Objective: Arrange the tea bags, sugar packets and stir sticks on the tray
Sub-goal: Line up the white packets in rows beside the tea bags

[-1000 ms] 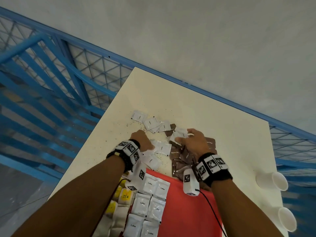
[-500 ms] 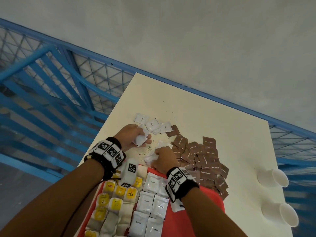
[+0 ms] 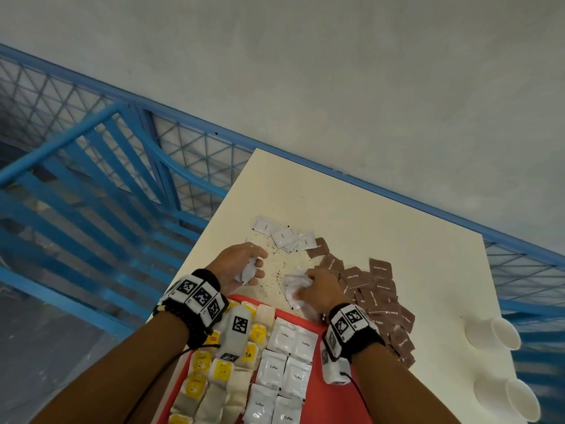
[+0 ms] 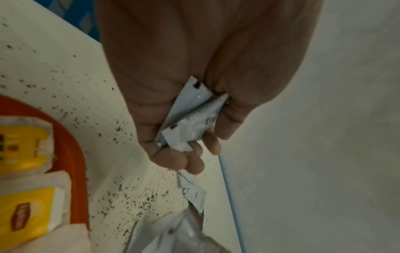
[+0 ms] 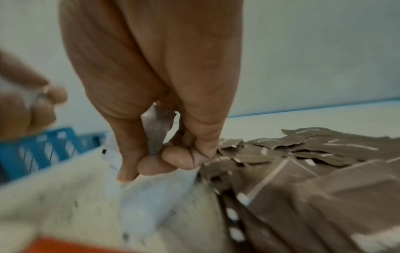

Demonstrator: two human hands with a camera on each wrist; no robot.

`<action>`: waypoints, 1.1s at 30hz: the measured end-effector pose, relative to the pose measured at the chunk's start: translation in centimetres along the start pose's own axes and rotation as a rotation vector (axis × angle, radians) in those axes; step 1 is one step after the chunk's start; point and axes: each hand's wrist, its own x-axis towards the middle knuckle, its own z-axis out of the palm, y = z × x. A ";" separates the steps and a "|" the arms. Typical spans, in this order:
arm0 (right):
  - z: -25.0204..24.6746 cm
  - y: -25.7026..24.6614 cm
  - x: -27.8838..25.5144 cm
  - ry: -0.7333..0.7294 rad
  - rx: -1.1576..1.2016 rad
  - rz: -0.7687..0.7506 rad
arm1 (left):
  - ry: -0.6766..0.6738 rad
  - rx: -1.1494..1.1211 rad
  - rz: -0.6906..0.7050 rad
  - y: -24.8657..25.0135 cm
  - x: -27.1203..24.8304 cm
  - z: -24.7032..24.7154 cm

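My left hand (image 3: 244,264) grips white packets (image 4: 190,123) just beyond the far left corner of the red tray (image 3: 345,405). To its right, my right hand (image 3: 318,289) clutches a bunch of white packets (image 3: 293,286) over the table by the tray's far edge; in the right wrist view a silvery packet (image 5: 155,130) sits between its curled fingers. On the tray lie yellow-tagged tea bags (image 3: 223,368) in rows at the left and white coffee packets (image 3: 287,365) beside them. Brown sugar packets (image 3: 376,289) are heaped on the table to the right.
A few white packets (image 3: 284,234) lie loose further back on the cream table (image 3: 397,228), with dark specks scattered around them. Two white paper cups (image 3: 495,332) lie at the table's right edge. A blue mesh railing (image 3: 91,179) runs along the left and far sides.
My right hand came back from the brown packet heap to the tray's far edge with white packets in it. My left hand lifted white packets off the table.
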 end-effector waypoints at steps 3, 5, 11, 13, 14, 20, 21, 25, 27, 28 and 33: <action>-1.8 -1.7 -1.1 -0.077 0.433 0.023 | -0.022 -0.028 -0.041 -0.3 -0.1 0.4; -2.6 -3.1 -1.6 -0.161 0.566 -0.024 | -0.135 -0.009 -0.038 -0.8 -0.1 0.9; -3.9 -4.9 -0.6 -0.152 0.509 -0.011 | -0.140 -0.127 0.049 -2.1 -0.3 2.4; -3.9 -3.6 0.4 -0.057 0.333 0.049 | -0.083 -0.182 0.034 -2.3 -0.3 1.7; -3.7 -2.7 0.8 -0.009 0.181 0.073 | -0.071 -0.198 0.023 -2.4 -0.3 1.2; 0.7 -0.5 1.0 0.007 -0.196 0.069 | -0.140 -0.170 0.058 -2.2 -2.1 -1.3; 1.3 -0.3 1.0 0.034 -0.162 0.067 | -0.152 -0.207 0.058 -2.3 -2.3 -1.6; 1.5 0.0 1.1 0.115 -0.016 0.067 | -0.244 -0.278 0.039 -2.7 -3.7 -2.0; 0.7 0.1 0.1 0.183 0.055 0.050 | -0.274 -0.341 0.032 -3.0 -4.3 -1.8; 0.1 0.1 -0.7 0.223 0.114 0.037 | -0.275 -0.371 0.031 -3.2 -4.6 -1.5; -3.1 -0.6 -8.0 0.206 0.604 0.021 | -0.160 -0.253 0.053 -4.1 -6.6 0.8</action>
